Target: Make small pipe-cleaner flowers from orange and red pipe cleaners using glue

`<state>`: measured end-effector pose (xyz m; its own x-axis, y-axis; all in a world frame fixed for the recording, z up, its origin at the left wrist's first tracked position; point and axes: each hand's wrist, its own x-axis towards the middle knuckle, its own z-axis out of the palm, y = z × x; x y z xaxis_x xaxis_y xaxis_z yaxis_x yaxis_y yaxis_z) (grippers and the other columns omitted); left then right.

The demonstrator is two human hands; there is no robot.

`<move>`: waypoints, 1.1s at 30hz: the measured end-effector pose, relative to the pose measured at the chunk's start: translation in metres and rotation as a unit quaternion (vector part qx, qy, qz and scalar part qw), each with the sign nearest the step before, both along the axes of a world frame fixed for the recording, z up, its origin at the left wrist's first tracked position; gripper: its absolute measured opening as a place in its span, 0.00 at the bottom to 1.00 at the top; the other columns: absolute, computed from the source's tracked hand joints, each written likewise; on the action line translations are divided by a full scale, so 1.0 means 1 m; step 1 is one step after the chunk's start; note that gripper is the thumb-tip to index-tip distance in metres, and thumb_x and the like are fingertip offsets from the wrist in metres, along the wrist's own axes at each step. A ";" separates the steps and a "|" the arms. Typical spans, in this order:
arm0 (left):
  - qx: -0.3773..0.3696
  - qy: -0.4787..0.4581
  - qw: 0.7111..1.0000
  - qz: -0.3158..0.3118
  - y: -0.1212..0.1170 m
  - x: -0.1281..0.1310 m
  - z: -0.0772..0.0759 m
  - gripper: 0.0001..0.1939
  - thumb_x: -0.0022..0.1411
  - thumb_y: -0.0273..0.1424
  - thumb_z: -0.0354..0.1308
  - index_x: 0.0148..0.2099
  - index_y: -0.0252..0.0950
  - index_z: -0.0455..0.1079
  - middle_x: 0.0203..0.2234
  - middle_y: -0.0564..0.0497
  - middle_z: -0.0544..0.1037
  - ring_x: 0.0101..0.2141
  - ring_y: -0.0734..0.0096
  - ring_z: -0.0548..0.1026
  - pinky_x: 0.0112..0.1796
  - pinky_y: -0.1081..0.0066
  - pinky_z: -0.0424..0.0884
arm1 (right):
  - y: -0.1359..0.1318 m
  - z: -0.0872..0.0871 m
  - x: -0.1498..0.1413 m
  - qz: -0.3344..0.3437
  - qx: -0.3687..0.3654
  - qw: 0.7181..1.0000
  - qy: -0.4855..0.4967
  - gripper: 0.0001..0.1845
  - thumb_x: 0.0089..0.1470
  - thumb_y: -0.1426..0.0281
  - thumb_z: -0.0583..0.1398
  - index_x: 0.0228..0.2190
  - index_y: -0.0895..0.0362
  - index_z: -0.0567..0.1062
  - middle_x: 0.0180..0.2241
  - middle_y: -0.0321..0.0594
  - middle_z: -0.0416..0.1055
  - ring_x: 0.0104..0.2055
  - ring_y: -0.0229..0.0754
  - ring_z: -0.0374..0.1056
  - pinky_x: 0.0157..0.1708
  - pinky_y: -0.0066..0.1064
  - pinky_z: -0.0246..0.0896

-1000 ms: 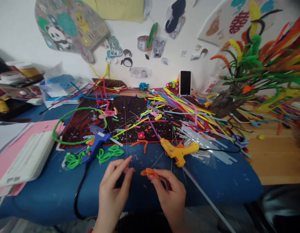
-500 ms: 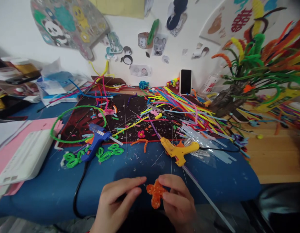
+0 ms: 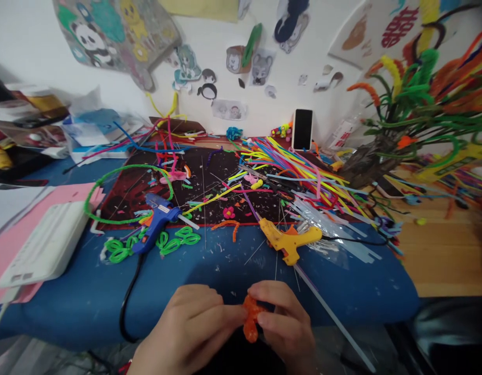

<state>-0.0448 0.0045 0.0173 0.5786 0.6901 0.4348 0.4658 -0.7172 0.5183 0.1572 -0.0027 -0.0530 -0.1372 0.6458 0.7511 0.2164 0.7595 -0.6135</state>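
An orange lobed pipe-cleaner piece (image 3: 250,319) is held low in front of me, past the near edge of the blue table. My right hand (image 3: 286,323) pinches its right side between thumb and fingers. From the left, my left hand (image 3: 196,323) has its fingers curled in, and the fingertips press on the piece's left lobe, partly hiding it. Beyond my hands lie a yellow glue gun (image 3: 290,239) and a blue glue gun (image 3: 157,224). Green looped pipe cleaners (image 3: 178,240) rest by the blue one, and a bent orange pipe cleaner (image 3: 228,225) lies between the guns.
Many coloured pipe cleaners (image 3: 303,169) are heaped on the dark mat (image 3: 194,166), beside a phone (image 3: 302,129) leaning on the wall. A white power strip (image 3: 49,242) sits at left. Pipe-cleaner branches (image 3: 405,114) stand at right. A long glue stick (image 3: 334,317) juts over the near edge.
My left hand has moved right and closed its fingers onto the orange piece, which it was apart from before. The right hand keeps its pinch. The view has shifted slightly.
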 end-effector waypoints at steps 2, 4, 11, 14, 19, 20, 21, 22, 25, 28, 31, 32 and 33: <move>-0.004 0.011 1.000 0.005 -0.001 0.003 0.000 0.07 0.68 0.26 0.48 0.43 0.40 0.66 0.22 0.56 0.76 0.21 0.72 0.72 0.25 0.72 0.64 | 0.002 0.002 -0.001 0.002 0.004 1.000 -0.008 0.10 0.63 0.71 0.54 0.44 0.47 0.70 0.41 0.41 0.76 0.40 0.45 0.75 0.32 0.41 0.76; -0.014 0.018 1.000 0.012 -0.002 0.008 -0.002 0.06 0.68 0.25 0.47 0.40 0.40 0.63 0.24 0.55 0.76 0.22 0.73 0.73 0.26 0.73 0.66 | 0.003 0.004 -0.003 -0.005 0.011 1.000 -0.004 0.10 0.63 0.72 0.54 0.43 0.47 0.70 0.40 0.41 0.76 0.39 0.44 0.75 0.32 0.39 0.76; 0.028 -0.049 0.991 0.119 -0.002 0.010 -0.008 0.09 0.65 0.21 0.43 0.36 0.41 0.57 0.20 0.58 0.70 0.19 0.74 0.68 0.24 0.75 0.65 | -0.001 0.003 0.000 -0.013 -0.005 1.000 -0.007 0.13 0.62 0.76 0.54 0.45 0.48 0.68 0.41 0.40 0.76 0.40 0.44 0.75 0.33 0.40 0.77; 0.018 -0.088 0.980 0.178 0.001 0.002 -0.015 0.11 0.65 0.21 0.43 0.33 0.41 0.57 0.17 0.59 0.64 0.16 0.75 0.64 0.22 0.75 0.61 | -0.003 -0.002 0.004 -0.017 0.012 1.000 -0.014 0.14 0.62 0.75 0.53 0.46 0.47 0.68 0.43 0.41 0.75 0.42 0.45 0.75 0.33 0.42 0.77; -0.015 -0.104 0.958 0.267 0.012 -0.005 -0.030 0.10 0.64 0.23 0.51 0.29 0.39 0.61 0.17 0.60 0.61 0.17 0.78 0.62 0.21 0.76 0.59 | -0.010 -0.006 0.002 -0.057 0.029 0.998 -0.020 0.14 0.61 0.75 0.54 0.46 0.47 0.70 0.46 0.42 0.72 0.46 0.46 0.73 0.34 0.41 0.77; -0.027 -0.128 0.949 0.288 0.014 -0.005 -0.033 0.05 0.63 0.24 0.54 0.34 0.39 0.66 0.20 0.59 0.65 0.20 0.77 0.65 0.23 0.77 0.63 | -0.012 -0.006 0.001 -0.065 0.028 0.997 -0.017 0.15 0.61 0.76 0.54 0.46 0.48 0.70 0.47 0.41 0.71 0.47 0.46 0.72 0.35 0.41 0.77; -0.041 -0.155 0.939 0.303 0.016 -0.005 -0.036 0.06 0.62 0.25 0.56 0.42 0.38 0.68 0.25 0.57 0.69 0.23 0.76 0.69 0.27 0.76 0.67 | -0.013 -0.005 0.000 -0.072 0.028 0.997 -0.009 0.16 0.61 0.77 0.53 0.47 0.48 0.70 0.48 0.41 0.71 0.48 0.46 0.71 0.36 0.40 0.76; -0.053 -0.180 0.930 0.315 0.017 -0.004 -0.038 0.12 0.61 0.25 0.57 0.48 0.38 0.67 0.29 0.54 0.71 0.27 0.74 0.71 0.31 0.74 0.70 | -0.013 -0.004 -0.001 -0.078 0.030 0.996 0.002 0.17 0.61 0.78 0.53 0.47 0.49 0.70 0.48 0.41 0.70 0.48 0.45 0.71 0.37 0.39 0.76; -0.084 -0.208 0.923 0.314 0.016 -0.002 -0.041 0.13 0.60 0.26 0.59 0.49 0.39 0.69 0.31 0.53 0.74 0.29 0.73 0.73 0.34 0.72 0.71 | -0.009 0.002 -0.002 -0.057 0.025 0.998 -0.001 0.18 0.59 0.80 0.54 0.47 0.51 0.70 0.48 0.42 0.70 0.48 0.46 0.71 0.38 0.39 0.75; -0.141 -0.217 0.922 0.289 0.010 0.004 -0.040 0.04 0.63 0.27 0.56 0.39 0.38 0.72 0.21 0.57 0.71 0.21 0.76 0.70 0.25 0.77 0.68 | -0.003 0.011 -0.007 -0.014 0.014 0.999 0.027 0.16 0.56 0.81 0.57 0.44 0.53 0.72 0.39 0.42 0.75 0.39 0.43 0.73 0.34 0.37 0.75; -0.224 -0.280 0.900 0.249 0.001 0.014 -0.040 0.08 0.67 0.28 0.51 0.43 0.39 0.72 0.17 0.59 0.68 0.16 0.79 0.67 0.20 0.79 0.64 | -0.001 0.019 -0.020 -0.035 -0.099 0.982 0.158 0.12 0.54 0.80 0.60 0.38 0.53 0.74 0.28 0.36 0.74 0.28 0.38 0.71 0.27 0.31 0.72; -0.242 -0.310 0.891 0.227 -0.002 0.018 -0.040 0.10 0.67 0.29 0.50 0.46 0.40 0.71 0.18 0.59 0.69 0.17 0.79 0.68 0.20 0.80 0.65 | -0.001 0.021 -0.024 -0.043 -0.169 0.965 0.194 0.10 0.53 0.79 0.61 0.36 0.53 0.74 0.26 0.35 0.73 0.26 0.37 0.71 0.25 0.29 0.71; -0.254 -0.338 0.884 0.199 -0.004 0.022 -0.040 0.11 0.68 0.30 0.50 0.49 0.42 0.71 0.21 0.58 0.70 0.18 0.78 0.70 0.21 0.80 0.66 | -0.001 0.023 -0.028 -0.046 -0.243 0.943 0.222 0.07 0.53 0.77 0.62 0.34 0.54 0.74 0.25 0.35 0.74 0.25 0.37 0.71 0.24 0.28 0.71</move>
<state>-0.0232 0.0008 -0.0226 -0.0276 0.9860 0.1645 0.0900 -0.1614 0.9828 0.1294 -0.0034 -0.0296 0.1944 0.9225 0.3336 -0.0929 0.3558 -0.9299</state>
